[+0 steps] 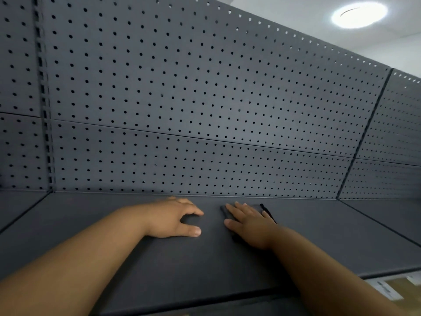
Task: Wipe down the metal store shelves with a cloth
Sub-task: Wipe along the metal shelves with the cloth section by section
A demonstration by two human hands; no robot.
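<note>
Lower centre: right hand (248, 221), fingers spread, presses the dark cloth (260, 207) to the shelf (136, 258); left hand (177, 218) rests alongside, fingers loosely bent. Unpinched, the cloth may bunch or slip.

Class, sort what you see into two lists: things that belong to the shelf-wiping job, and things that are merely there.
Belongs to the job: dark cloth; right hand pressing flat on it; metal shelf; left hand resting on the shelf.

Merely there: perforated back panel; slotted upright; ceiling light; brown box below the shelf.
</note>
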